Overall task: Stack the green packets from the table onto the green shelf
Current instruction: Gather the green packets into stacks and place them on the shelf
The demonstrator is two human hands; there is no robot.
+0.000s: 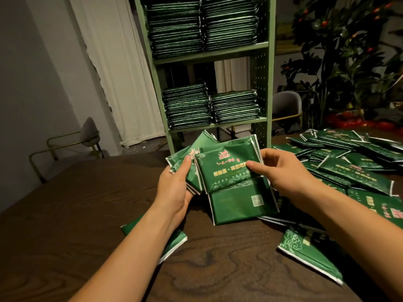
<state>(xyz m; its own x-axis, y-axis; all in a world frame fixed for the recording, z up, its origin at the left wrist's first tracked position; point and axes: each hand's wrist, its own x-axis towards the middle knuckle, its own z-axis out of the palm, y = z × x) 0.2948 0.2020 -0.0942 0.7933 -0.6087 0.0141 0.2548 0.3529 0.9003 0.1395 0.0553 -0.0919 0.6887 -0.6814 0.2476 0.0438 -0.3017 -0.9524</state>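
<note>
Both my hands hold a loose bundle of green packets (226,171) above the dark wooden table (87,203). My left hand (176,184) grips the bundle's left side, thumb on top. My right hand (281,171) pinches the front packet at its right edge. A folded packet hangs down from the bundle toward the table. Beyond the table stands the green shelf (261,83), its two visible levels filled with stacked green packets (187,107). More loose packets (353,162) lie heaped on the table at the right.
One packet (176,240) lies under my left forearm and another packet (309,253) by my right forearm. A chair (87,136) stands at the left, another chair (285,105) behind the shelf. A leafy plant (349,51) fills the right background. White curtains hang behind.
</note>
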